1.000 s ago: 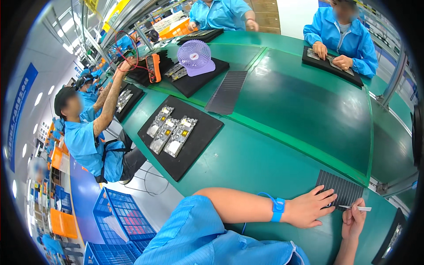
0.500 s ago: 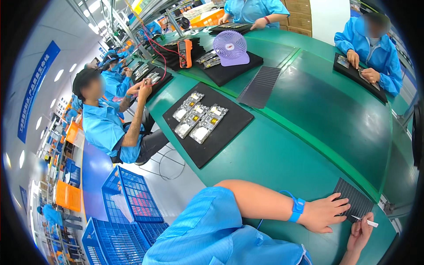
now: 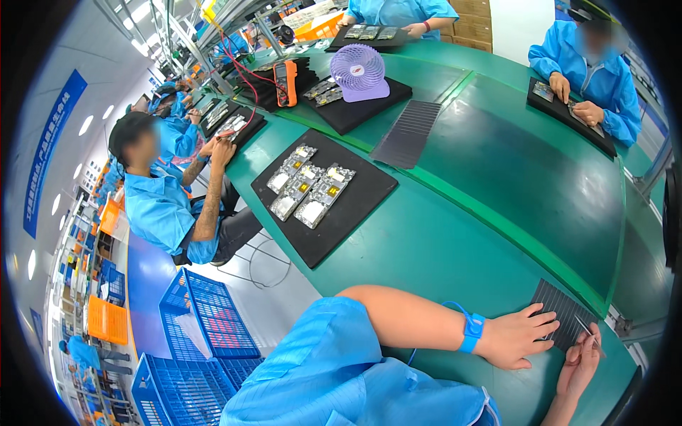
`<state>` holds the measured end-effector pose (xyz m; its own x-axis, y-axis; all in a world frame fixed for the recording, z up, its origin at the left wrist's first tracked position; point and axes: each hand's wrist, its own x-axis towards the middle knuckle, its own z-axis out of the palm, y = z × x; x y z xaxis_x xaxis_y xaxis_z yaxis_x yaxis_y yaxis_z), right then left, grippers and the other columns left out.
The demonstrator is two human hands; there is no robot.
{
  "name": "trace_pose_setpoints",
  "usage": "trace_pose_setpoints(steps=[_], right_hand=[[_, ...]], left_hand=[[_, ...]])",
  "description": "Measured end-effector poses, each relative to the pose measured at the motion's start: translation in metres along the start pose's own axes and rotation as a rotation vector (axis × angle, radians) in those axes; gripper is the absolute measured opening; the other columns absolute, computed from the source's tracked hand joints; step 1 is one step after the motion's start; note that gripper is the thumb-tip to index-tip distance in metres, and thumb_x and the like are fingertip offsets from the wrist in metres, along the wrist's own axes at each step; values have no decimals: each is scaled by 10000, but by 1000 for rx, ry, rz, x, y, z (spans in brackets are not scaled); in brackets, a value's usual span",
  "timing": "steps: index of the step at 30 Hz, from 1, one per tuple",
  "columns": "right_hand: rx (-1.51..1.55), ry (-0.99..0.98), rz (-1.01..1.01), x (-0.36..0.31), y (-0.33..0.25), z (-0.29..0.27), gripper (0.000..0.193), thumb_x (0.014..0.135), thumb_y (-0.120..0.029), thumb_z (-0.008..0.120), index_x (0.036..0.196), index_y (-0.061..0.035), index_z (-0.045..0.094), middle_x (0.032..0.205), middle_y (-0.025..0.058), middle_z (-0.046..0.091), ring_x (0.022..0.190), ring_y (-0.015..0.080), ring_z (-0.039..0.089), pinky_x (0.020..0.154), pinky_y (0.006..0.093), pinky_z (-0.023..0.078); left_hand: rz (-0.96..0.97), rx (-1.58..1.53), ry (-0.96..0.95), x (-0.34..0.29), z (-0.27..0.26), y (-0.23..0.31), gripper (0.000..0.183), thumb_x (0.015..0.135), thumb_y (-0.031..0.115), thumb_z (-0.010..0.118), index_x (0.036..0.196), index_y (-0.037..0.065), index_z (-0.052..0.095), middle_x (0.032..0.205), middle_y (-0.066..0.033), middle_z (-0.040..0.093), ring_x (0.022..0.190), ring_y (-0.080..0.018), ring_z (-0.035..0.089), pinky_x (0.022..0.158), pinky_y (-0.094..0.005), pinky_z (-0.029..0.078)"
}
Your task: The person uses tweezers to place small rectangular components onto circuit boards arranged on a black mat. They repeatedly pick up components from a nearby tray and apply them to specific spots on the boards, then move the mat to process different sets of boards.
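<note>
Near right, the right hand (image 3: 584, 357) pinches a thin tool (image 3: 582, 325) at a striped black sheet (image 3: 558, 302) on the green table (image 3: 426, 245); the left hand (image 3: 516, 339) — fingers spread, released — touches the sheet. Farther left, 3 circuit boards (image 3: 325, 197) lie on a black mat (image 3: 359, 202).

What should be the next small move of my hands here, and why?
Perhaps guide the slim pointed tool onto one line of the dark striped sheet: the right hand holds the tool near the sheet's right edge, and the left hand, fingers spread, overlaps its left edge, seemingly steadying it.
</note>
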<state>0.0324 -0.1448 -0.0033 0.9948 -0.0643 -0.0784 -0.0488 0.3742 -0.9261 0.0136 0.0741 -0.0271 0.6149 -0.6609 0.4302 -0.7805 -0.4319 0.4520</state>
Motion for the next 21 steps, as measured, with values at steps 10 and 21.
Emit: trace_pose_setpoints(steps=[10, 21], right_hand=[[106, -137, 32, 7, 4, -21, 237, 984, -227, 451, 1094, -19, 484, 690, 25, 496, 446, 31, 331, 413, 176, 266], [76, -135, 35, 7, 4, -38, 199, 983, -203, 453, 1064, -22, 461, 694, 18, 466, 431, 31, 294, 400, 178, 246]], left_hand=[[6, 13, -11, 0, -2, -1, 612, 771, 374, 643, 1250, 20, 502, 1377, -246, 369, 1317, -371, 302, 1058, -544, 239], [33, 7, 13, -1, 4, -6, 612, 756, 387, 640, 1223, 8, 523, 1378, -261, 367, 1318, -382, 295, 1061, -552, 218]])
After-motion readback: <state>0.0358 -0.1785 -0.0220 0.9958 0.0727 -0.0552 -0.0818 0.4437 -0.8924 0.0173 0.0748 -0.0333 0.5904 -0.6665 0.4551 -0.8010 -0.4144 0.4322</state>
